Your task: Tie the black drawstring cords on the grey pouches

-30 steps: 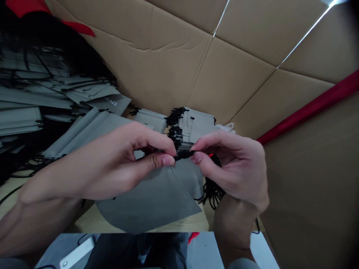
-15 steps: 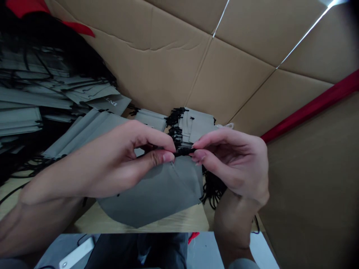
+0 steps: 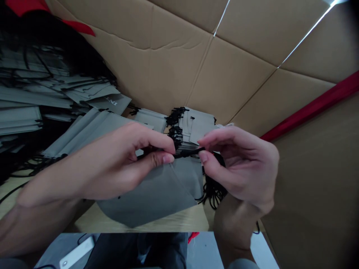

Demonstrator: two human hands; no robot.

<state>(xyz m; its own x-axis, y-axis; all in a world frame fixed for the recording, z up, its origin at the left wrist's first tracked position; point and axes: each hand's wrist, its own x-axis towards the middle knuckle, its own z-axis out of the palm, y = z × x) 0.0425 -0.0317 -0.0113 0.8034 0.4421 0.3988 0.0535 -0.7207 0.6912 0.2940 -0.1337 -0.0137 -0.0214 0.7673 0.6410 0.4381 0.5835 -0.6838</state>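
Clamped at thumb and forefinger of left hand and right hand: short knotted black cord, above smooth grey pouch. Best pinched close to the knot and tensioned evenly. Near, pale wooden tabletop; left, heaped grey pouches; far, brown cardboard wall.

Black cord: knot detail too small, one end lost behind left hand. Gray fabric partly covered by same hand. Cord bundle and clear plastic partly behind right hand. Lettering (tiny, blurred) only partly readable. Gray pile, red cloth cut by picture edges.
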